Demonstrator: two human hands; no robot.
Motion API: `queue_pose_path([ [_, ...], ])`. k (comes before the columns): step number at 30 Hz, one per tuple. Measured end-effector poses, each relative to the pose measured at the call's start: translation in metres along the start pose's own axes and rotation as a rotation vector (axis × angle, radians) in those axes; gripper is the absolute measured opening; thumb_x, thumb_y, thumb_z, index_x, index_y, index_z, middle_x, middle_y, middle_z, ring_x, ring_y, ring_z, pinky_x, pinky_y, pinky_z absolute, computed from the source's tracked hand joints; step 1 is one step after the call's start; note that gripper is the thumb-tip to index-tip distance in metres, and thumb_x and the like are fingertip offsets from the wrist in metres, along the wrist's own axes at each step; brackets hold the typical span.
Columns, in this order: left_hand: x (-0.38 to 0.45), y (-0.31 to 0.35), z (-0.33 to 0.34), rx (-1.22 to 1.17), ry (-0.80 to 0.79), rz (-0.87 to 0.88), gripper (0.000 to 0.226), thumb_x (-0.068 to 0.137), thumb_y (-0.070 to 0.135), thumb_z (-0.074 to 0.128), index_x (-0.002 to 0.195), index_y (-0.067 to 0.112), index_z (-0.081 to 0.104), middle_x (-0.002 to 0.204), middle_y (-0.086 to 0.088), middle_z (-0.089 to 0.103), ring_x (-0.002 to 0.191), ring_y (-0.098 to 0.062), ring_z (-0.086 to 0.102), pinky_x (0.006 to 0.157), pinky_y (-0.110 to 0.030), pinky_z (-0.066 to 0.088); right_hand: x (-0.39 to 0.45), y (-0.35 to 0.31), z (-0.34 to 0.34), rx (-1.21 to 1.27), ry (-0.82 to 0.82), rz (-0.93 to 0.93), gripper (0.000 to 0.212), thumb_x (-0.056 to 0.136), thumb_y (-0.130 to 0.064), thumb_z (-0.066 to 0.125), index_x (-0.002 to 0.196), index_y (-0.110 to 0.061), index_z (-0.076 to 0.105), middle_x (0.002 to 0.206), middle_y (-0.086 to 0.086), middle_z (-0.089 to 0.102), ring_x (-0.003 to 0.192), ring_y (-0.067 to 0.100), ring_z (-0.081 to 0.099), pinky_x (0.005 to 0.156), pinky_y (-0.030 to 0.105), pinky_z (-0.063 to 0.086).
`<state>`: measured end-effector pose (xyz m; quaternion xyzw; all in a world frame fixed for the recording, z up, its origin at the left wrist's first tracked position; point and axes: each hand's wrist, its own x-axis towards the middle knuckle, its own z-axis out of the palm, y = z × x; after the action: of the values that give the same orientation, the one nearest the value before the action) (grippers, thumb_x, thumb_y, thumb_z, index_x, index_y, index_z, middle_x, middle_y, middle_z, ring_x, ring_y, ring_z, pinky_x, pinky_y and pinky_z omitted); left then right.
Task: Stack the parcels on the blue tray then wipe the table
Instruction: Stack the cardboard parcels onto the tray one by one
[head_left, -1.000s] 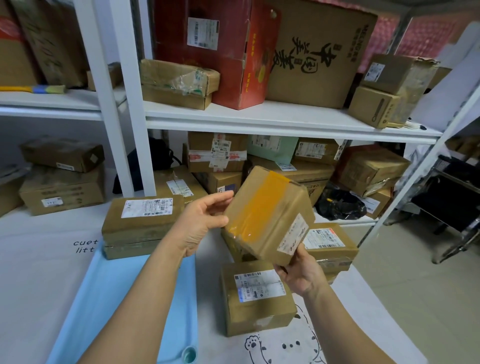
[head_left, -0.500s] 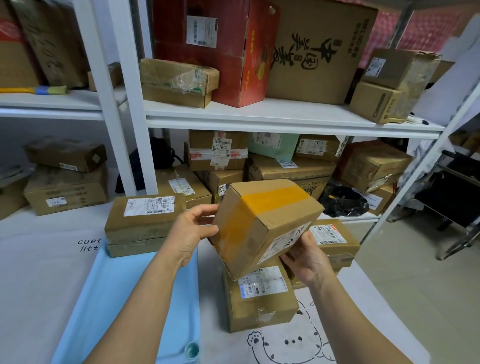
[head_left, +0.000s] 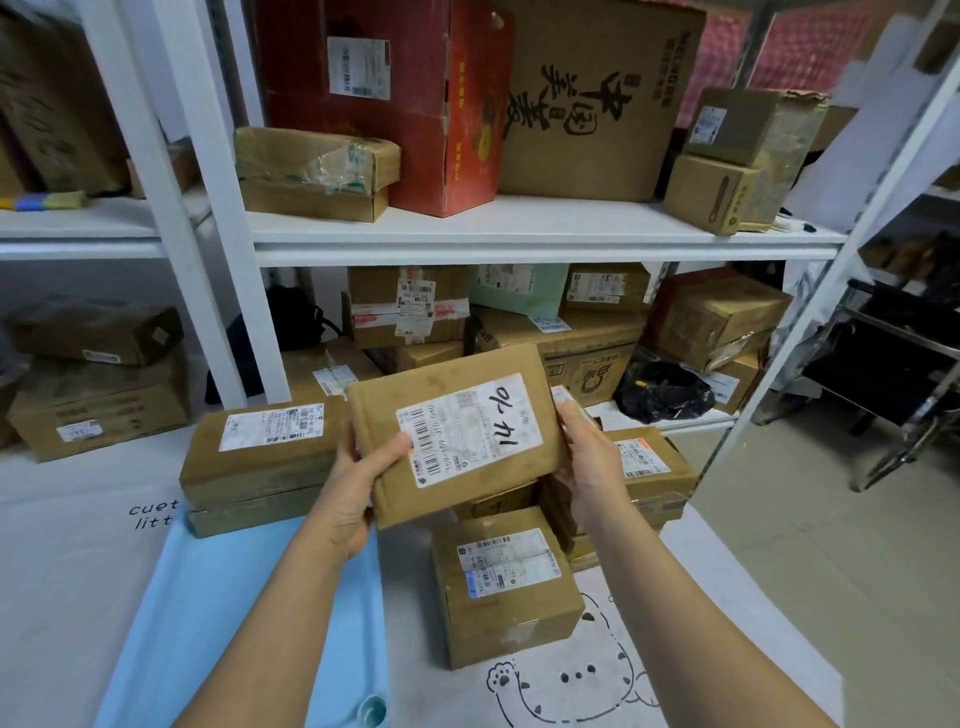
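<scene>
From the head view, you hold one parcel (head_left: 457, 434) in the air above the table (head_left: 62, 571), label up; your left hand (head_left: 358, 483) grips its left edge, your right hand (head_left: 592, 462) its right. It looks stiff, light cardboard; keep to opposite edges. One parcel lies on the tray (head_left: 249, 623); at least two more wait on the table.

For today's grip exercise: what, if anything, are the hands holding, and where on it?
One parcel, held off the table: the left hand grips its left edge, the right hand its right edge.
</scene>
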<state>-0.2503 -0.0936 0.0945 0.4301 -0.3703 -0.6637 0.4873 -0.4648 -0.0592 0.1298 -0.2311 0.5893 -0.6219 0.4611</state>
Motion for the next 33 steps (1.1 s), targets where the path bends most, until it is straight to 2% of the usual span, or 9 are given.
queue_pose_path([
  [5, 0.000, -0.008, -0.006, -0.123, 0.076, -0.144, 0.054, 0.077, 0.044, 0.065, 0.128, 0.028, 0.053, 0.099, -0.004, 0.072, 0.086, -0.026, 0.063, 0.078, -0.053, 0.049, 0.000, -0.003, -0.004, 0.113, 0.009, 0.001, 0.032, 0.092, -0.046, 0.051, 0.107, -0.020, 0.065, 0.098, -0.001, 0.062, 0.087, 0.012, 0.055, 0.081, 0.030, 0.044],
  [8, -0.004, -0.012, -0.005, -0.215, 0.112, -0.190, 0.034, 0.086, 0.049, 0.056, 0.112, 0.028, 0.060, 0.099, -0.003, 0.069, 0.092, -0.030, 0.061, 0.089, -0.064, 0.043, -0.002, 0.014, -0.009, 0.013, -0.186, 0.049, 0.086, 0.071, -0.066, 0.064, 0.142, -0.028, 0.033, 0.140, 0.003, 0.046, 0.124, 0.023, 0.046, 0.105, 0.049, 0.033],
  [11, -0.004, -0.016, -0.003, -0.242, 0.122, -0.172, 0.035, 0.087, 0.049, 0.055, 0.115, 0.029, 0.058, 0.104, -0.002, 0.068, 0.098, -0.031, 0.061, 0.091, -0.068, 0.041, -0.007, 0.022, -0.001, -0.044, -0.374, 0.126, 0.124, 0.050, -0.065, 0.075, 0.150, -0.035, 0.007, 0.149, 0.004, 0.036, 0.133, 0.030, 0.040, 0.107, 0.063, 0.027],
  [14, -0.004, -0.021, -0.004, -0.265, 0.101, -0.162, 0.038, 0.087, 0.047, 0.054, 0.121, 0.030, 0.057, 0.105, -0.001, 0.070, 0.100, -0.030, 0.062, 0.090, -0.066, 0.042, -0.007, 0.021, 0.009, -0.044, -0.357, 0.165, 0.120, 0.049, -0.057, 0.082, 0.148, -0.026, 0.022, 0.142, 0.003, 0.046, 0.129, 0.029, 0.045, 0.104, 0.064, 0.032],
  [19, -0.007, -0.024, -0.008, -0.316, 0.044, -0.103, 0.030, 0.087, 0.039, 0.052, 0.113, 0.028, 0.060, 0.098, 0.000, 0.074, 0.091, -0.025, 0.067, 0.077, -0.056, 0.050, -0.011, 0.016, 0.017, -0.038, -0.411, 0.065, 0.072, 0.060, -0.040, 0.079, 0.125, -0.024, 0.053, 0.118, -0.002, 0.065, 0.117, 0.023, 0.055, 0.097, 0.056, 0.045],
  [23, -0.005, -0.014, -0.001, -0.163, 0.226, -0.013, 0.055, 0.090, 0.021, 0.059, 0.139, 0.034, 0.037, 0.132, -0.001, 0.055, 0.120, -0.022, 0.049, 0.094, -0.061, 0.037, -0.013, 0.008, 0.026, -0.205, -0.258, -0.214, 0.102, 0.060, -0.030, 0.084, 0.143, -0.029, 0.025, 0.138, -0.005, 0.047, 0.128, 0.016, 0.043, 0.108, 0.042, 0.037],
  [26, -0.003, 0.012, 0.008, 0.033, 0.405, 0.213, 0.044, 0.097, 0.026, 0.051, 0.138, 0.034, 0.040, 0.136, 0.004, 0.047, 0.114, -0.013, 0.047, 0.098, -0.040, 0.037, -0.013, 0.008, 0.030, -0.375, -0.231, -0.382, 0.118, 0.059, -0.031, 0.086, 0.147, -0.032, 0.009, 0.147, -0.005, 0.033, 0.135, 0.013, 0.032, 0.107, 0.036, 0.032],
  [29, 0.000, 0.042, 0.020, 0.210, 0.389, 0.388, 0.034, 0.099, 0.031, 0.042, 0.132, 0.035, 0.050, 0.134, 0.011, 0.046, 0.117, -0.007, 0.043, 0.098, -0.030, 0.037, -0.015, 0.009, 0.031, -0.431, -0.290, -0.466, 0.116, 0.058, -0.027, 0.087, 0.145, -0.031, 0.011, 0.143, -0.008, 0.034, 0.131, 0.009, 0.033, 0.105, 0.029, 0.033],
  [33, 0.003, 0.065, 0.024, 0.298, 0.320, 0.394, 0.041, 0.098, 0.049, 0.034, 0.130, 0.034, 0.053, 0.128, 0.005, 0.055, 0.119, -0.014, 0.049, 0.102, -0.040, 0.040, -0.017, 0.010, 0.034, -0.448, -0.383, -0.431, 0.115, 0.062, -0.022, 0.087, 0.145, -0.034, 0.008, 0.134, -0.019, 0.034, 0.126, 0.002, 0.031, 0.100, 0.024, 0.031],
])
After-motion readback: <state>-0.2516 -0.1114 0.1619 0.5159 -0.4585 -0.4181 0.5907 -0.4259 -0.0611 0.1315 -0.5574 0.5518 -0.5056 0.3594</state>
